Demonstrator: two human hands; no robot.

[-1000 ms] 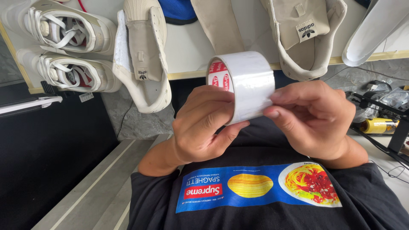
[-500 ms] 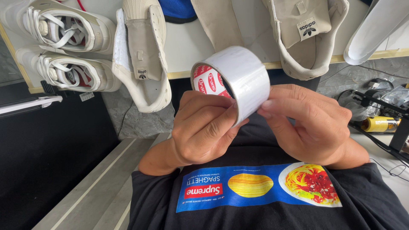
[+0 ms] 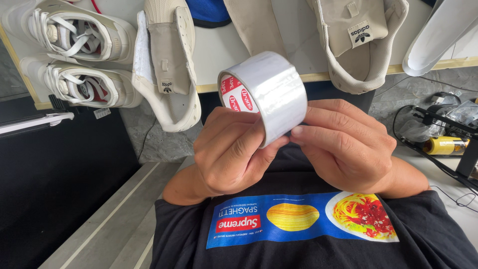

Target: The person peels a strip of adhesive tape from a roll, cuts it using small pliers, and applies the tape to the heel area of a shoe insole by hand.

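Shoes [image 3: 169,74] crowding the table [image 3: 219,47] ahead, open floor [image 3: 99,229] lower left

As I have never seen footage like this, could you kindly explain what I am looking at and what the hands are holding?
There is no machine: a camera worn on a person's head looks down at their own two bare hands. The left hand grips a roll of clear tape, and the right hand touches its outer face with its fingertips. Beyond, on a white tabletop, lie pale sneakers and taken-apart shoe uppers. At the bottom is the person's black shirt with a blue printed panel.
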